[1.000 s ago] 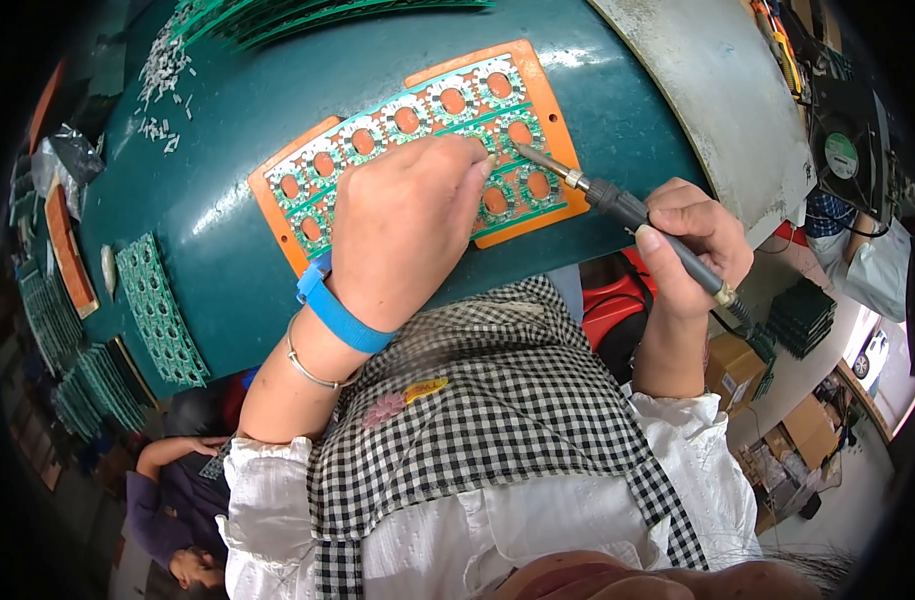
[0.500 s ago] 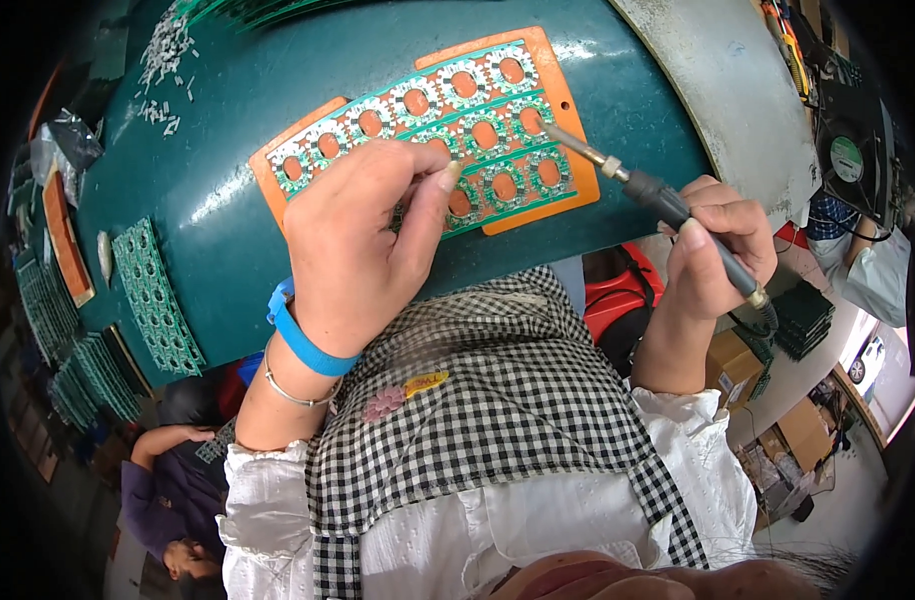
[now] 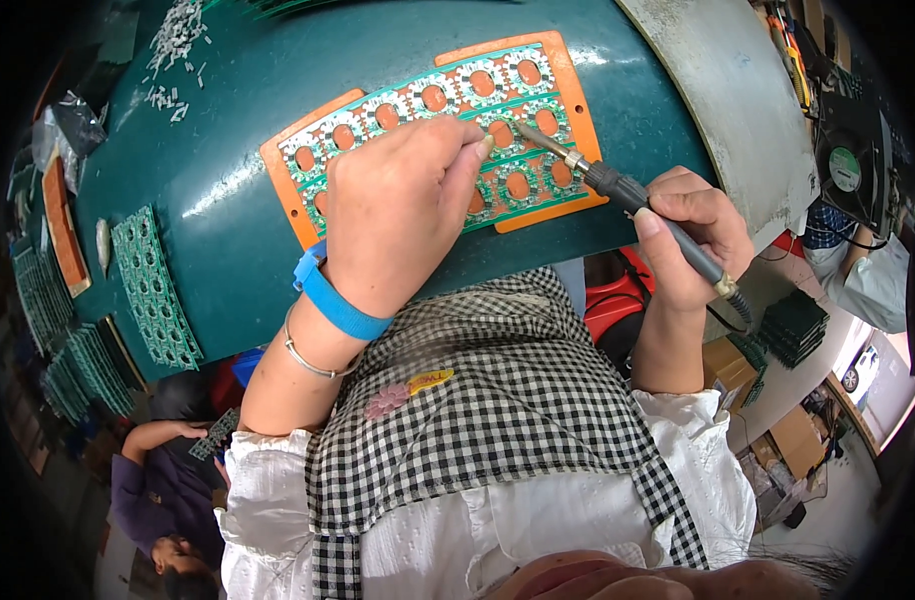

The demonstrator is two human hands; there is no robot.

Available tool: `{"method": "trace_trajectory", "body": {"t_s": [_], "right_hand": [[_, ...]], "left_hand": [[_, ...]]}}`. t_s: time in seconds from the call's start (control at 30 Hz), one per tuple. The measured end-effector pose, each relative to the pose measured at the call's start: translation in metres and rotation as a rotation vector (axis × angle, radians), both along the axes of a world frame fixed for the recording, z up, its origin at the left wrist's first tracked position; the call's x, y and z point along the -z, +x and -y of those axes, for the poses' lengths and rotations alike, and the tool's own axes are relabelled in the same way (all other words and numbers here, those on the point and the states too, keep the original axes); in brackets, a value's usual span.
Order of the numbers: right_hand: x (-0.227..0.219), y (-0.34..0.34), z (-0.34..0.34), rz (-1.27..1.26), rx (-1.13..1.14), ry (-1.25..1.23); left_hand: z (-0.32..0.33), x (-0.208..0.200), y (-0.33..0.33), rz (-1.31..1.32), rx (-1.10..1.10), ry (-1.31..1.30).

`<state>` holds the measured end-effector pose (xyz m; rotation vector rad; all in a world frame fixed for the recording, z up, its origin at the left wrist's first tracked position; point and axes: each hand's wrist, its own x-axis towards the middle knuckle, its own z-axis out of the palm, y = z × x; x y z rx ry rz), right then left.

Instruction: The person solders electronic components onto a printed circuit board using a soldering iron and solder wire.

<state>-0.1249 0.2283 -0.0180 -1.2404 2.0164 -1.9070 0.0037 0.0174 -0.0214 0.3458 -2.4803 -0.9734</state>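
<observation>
Circuit-board panel (image 3: 460, 104) lies on an orange carrier (image 3: 570, 75), under a left hand (image 3: 403, 190) closed in a pinch; anything between the fingertips is too small to tell. The right hand (image 3: 700, 235) grips a soldering iron (image 3: 618, 186), tip by a middle-row ring. Soldering seems in hand, calling for steady tip placement. Farther off lie small white pieces (image 3: 178, 38).

Circuit panel (image 3: 459, 92): green, speckled white and black
Tray (image 3: 568, 65): orange
Tabletop (image 3: 228, 130): deep teal
Soldering iron (image 3: 628, 192): mostly dark grey
Wristband (image 3: 343, 308): bright blue
Apron (image 3: 478, 430): black-and-white gingham, with pink-and-yellow patch (image 3: 387, 401)
Sleeves (image 3: 268, 490): white
Scattered bits (image 3: 178, 35), upper left of the frame: white
Co-worker's shirt (image 3: 168, 505), lower left: dark, probably purple
</observation>
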Motion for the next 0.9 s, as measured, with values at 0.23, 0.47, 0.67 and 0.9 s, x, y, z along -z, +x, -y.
{"method": "trace_trajectory", "body": {"t_s": [0.23, 0.47, 0.67, 0.9], "right_hand": [[-0.002, -0.001, -0.003, -0.016, -0.003, 0.02], [-0.001, 0.002, -0.008, 0.084, 0.01, -0.098], [0.001, 0.006, 0.003, 0.001, -0.055, 0.008], [-0.007, 0.013, 0.005, -0.083, -0.077, 0.054]], "left_hand": [[0.0, -0.002, 0.002, 0.006, 0.061, -0.025], [0.002, -0.012, 0.018, 0.012, -0.006, 0.035], [0.0, -0.004, 0.015, 0.016, 0.001, 0.011], [0.001, -0.001, 0.015, 0.02, 0.047, -0.052]]}}
